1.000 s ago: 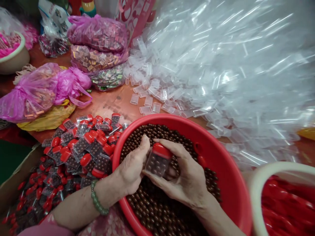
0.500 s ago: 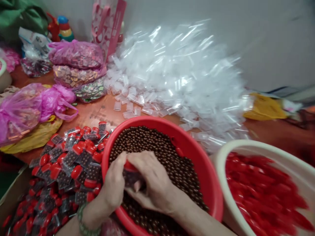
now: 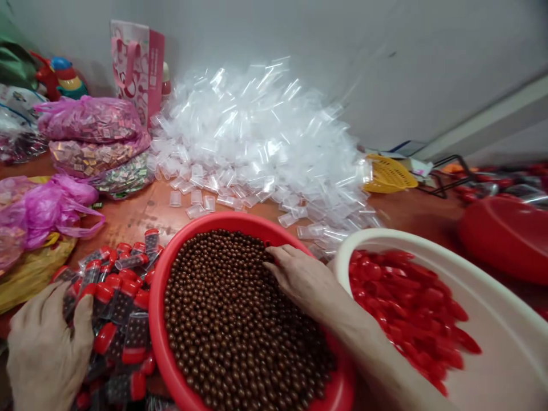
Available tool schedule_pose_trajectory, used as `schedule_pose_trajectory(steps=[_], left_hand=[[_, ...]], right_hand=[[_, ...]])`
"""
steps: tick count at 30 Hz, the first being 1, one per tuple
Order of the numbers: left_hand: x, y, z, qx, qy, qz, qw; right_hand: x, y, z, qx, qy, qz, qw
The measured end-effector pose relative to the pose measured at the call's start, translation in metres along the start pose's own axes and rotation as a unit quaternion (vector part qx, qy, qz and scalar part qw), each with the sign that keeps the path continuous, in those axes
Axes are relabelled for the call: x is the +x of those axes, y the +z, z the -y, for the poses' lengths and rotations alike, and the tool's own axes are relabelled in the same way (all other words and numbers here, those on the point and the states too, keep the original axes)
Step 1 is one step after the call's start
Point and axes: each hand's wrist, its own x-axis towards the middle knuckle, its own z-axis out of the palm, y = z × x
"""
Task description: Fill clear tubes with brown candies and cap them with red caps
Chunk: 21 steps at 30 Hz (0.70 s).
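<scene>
My left hand (image 3: pixel 49 342) is at the lower left, its fingers and thumb apart over a pile of clear containers (image 3: pixel 136 337) with red caps and dark beads inside. A round red basin (image 3: pixel 157 308) full of brown beads (image 3: pixel 231 314) stands in the middle. My right hand (image 3: pixel 297 277) reaches over its right side, fingertips closed low at the inner wall beside a small red bit; what they hold is hidden. On the right, a cream basin (image 3: pixel 471 274) holds red caps (image 3: pixel 398 302).
A large heap of clear empty containers (image 3: pixel 257 137) lies behind the red basin. Pink bags (image 3: pixel 94 120) and a patterned carrier bag (image 3: pixel 132 68) stand at the back left. A yellow basket (image 3: pixel 387 174) and a red tub (image 3: pixel 505 234) are at the right.
My hands were together over the beads around a red-capped container. They have parted, left to the pile and right to the basin's far right side. The view has swung right.
</scene>
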Motion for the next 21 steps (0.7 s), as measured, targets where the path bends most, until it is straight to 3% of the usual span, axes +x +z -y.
schedule_pose_trajectory(steps=[3,6,10,15,21], left_hand=[[0.007,0.013,-0.020,-0.015,0.068,-0.060,0.996],[0.007,0.025,-0.057,-0.104,0.128,-0.033,0.986],[0.001,0.043,-0.099,-0.161,0.223,0.015,0.961],[-0.002,0.055,-0.108,-0.159,0.247,0.038,0.955],[0.000,0.041,-0.108,-0.308,0.195,0.075,0.928]], right_hand=[[0.013,-0.012,-0.001,-0.008,0.024,0.015,1.000],[0.037,-0.029,-0.003,-0.016,0.043,0.022,0.999],[0.090,-0.038,-0.007,-0.016,0.046,0.059,0.997],[0.161,-0.014,-0.014,-0.021,0.018,0.167,0.986],[0.202,0.036,-0.030,-0.034,-0.012,0.209,0.977]])
